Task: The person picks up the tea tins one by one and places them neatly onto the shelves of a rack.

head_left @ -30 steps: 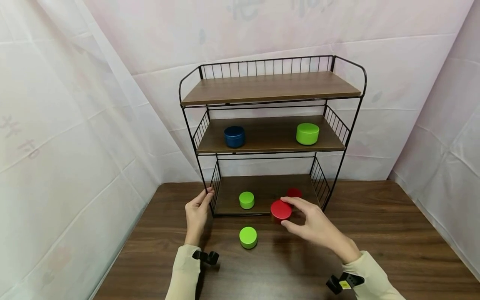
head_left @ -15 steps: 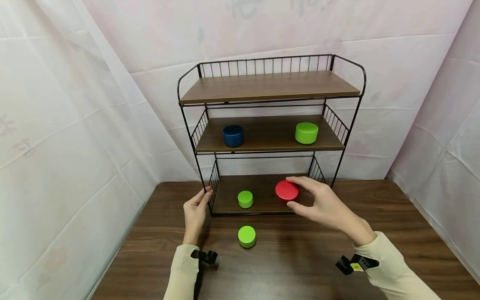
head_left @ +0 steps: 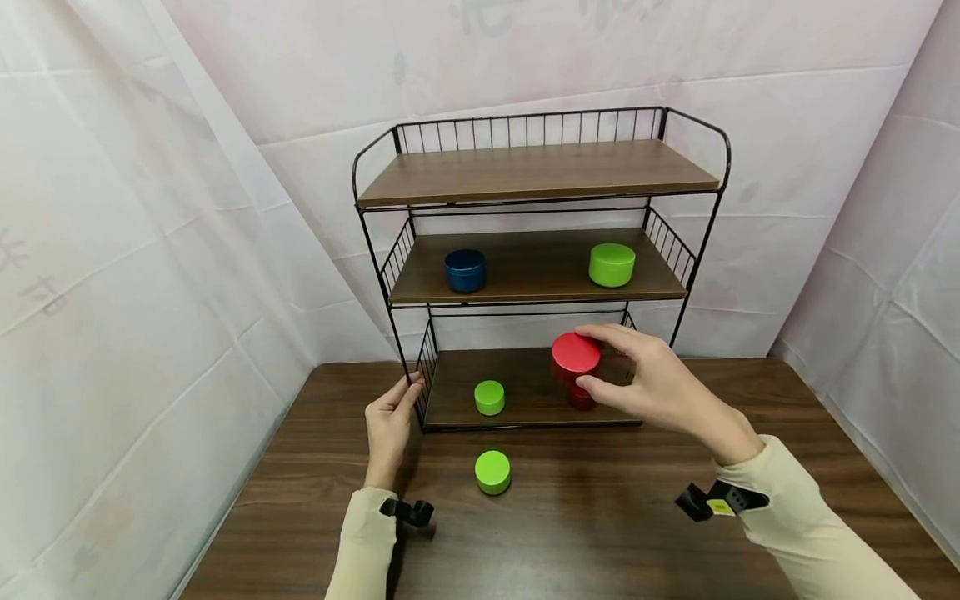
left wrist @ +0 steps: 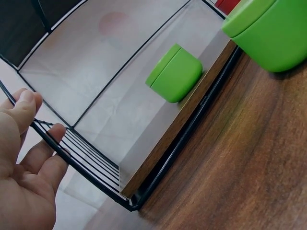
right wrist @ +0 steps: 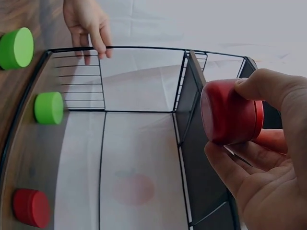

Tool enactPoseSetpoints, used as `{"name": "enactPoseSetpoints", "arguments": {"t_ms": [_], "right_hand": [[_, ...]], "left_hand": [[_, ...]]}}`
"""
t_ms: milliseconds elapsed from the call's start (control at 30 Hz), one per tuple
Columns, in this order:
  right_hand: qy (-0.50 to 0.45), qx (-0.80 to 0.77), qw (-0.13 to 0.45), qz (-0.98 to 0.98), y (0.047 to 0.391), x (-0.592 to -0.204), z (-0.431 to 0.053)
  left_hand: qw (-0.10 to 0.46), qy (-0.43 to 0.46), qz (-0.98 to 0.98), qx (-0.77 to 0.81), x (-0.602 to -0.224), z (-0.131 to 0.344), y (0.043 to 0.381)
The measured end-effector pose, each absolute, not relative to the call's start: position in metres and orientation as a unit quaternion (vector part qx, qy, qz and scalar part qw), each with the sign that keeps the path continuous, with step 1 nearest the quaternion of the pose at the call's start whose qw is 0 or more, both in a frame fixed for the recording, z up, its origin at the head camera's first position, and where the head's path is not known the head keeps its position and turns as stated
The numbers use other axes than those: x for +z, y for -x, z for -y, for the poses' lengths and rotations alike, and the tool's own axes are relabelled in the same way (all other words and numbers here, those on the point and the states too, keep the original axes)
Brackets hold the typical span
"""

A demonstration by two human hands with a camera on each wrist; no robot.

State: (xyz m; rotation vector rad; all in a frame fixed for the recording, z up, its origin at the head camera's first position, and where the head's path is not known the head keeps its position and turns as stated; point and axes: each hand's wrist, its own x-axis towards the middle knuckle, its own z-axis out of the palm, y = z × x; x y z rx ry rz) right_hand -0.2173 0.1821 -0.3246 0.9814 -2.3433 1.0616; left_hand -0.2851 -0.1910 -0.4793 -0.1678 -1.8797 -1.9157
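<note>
My right hand (head_left: 663, 385) grips a round red tin (head_left: 576, 354) between thumb and fingers, lifted in front of the rack, just below middle-shelf height. In the right wrist view the red tin (right wrist: 231, 112) lies tipped sideways in that camera's image, with the thumb on one side and fingers beneath. With my left hand (head_left: 387, 427) I hold the left front post of a three-tier black wire shelf rack (head_left: 536, 171); in the left wrist view its fingers (left wrist: 41, 155) wrap that post. Behind and below the held tin, a second red tin (head_left: 581, 400) sits on the bottom shelf, partly covered.
A small green tin (head_left: 490, 398) stands on the bottom shelf, left of centre. Another green tin (head_left: 492, 473) rests on the wooden table (head_left: 555, 542) before the rack. The middle shelf bears a blue tin (head_left: 465, 271) and a larger green tin (head_left: 611, 265). White cloth hangs behind.
My right hand has carried the red tin upward and slightly right, from before the bottom shelf's front edge. The left hand keeps its hold on the post.
</note>
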Motion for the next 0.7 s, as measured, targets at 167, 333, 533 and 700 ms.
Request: {"name": "enactPoseSetpoints", "arguments": {"t_ms": [167,333,533,700], "right_hand": [[-0.356,0.374,0.206,0.831,0.219,-0.313,-0.185],[-0.350,0.372,0.212,0.833,0.222,-0.299,-0.187],[-0.344,0.390,0.211,0.827,0.226,-0.288,-0.192],[-0.341,0.389,0.216,0.828,0.229,-0.280,-0.194]], "left_hand": [[0.224,0.061,0.681,-0.694,-0.479,0.191,0.285],[0.224,0.063,0.679,-0.696,-0.479,0.191,0.285],[0.223,0.062,0.682,-0.694,-0.479,0.191,0.285],[0.221,0.065,0.684,-0.692,-0.479,0.191,0.284]]}}
